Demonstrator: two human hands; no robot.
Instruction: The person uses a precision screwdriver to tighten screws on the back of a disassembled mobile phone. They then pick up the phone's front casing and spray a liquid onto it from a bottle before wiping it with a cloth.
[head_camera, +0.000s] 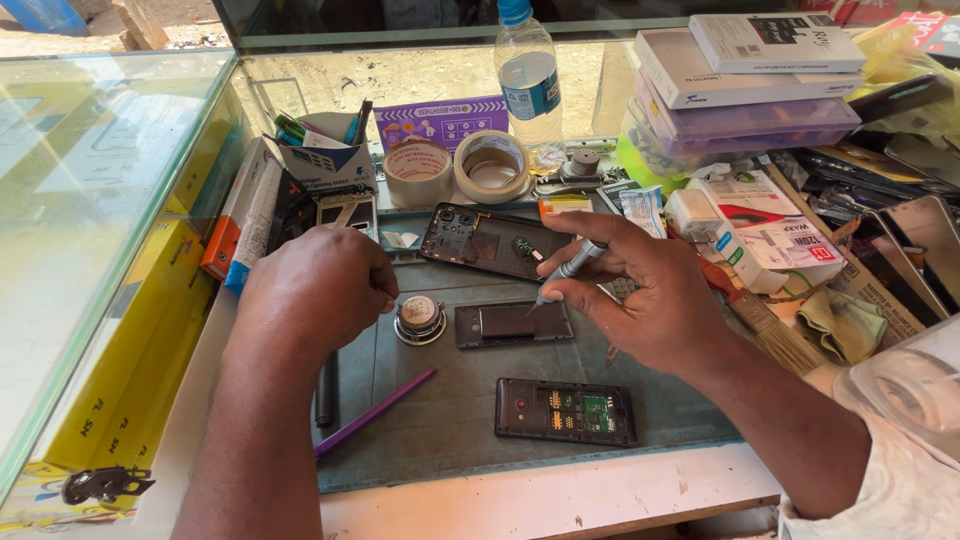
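- The left hand (318, 290) is curled into a loose fist, knuckles up. Its fingertips tuck under, so I cannot tell if it holds anything small.
- That hand covers part of the grey mat (450, 410) and the lower edge of a small phone (347, 212) lying behind it.
- The right hand (650, 295) pinches a thin silver screwdriver (566, 270) between thumb and fingers. The tool slants down to the left.
- The tip of the screwdriver touches the top edge of a dark phone part (513, 324) that lies flat in the middle of the mat, between the two hands.
- The right arm comes in from the bottom right corner, and its sleeve is cut off by the picture's edge.
- A round metal speaker (418, 318) sits just left of the dark phone part, close to the left hand.
- An open phone back (485, 242) lies behind, partly hidden by the right hand's fingers.
- A circuit board phone (566, 411) lies nearer the person, apart from both hands.
- A purple stick (375, 411) lies slanted on the mat by the left arm.
- Two tape rolls (455, 170) and a water bottle (528, 80) stand at the back.
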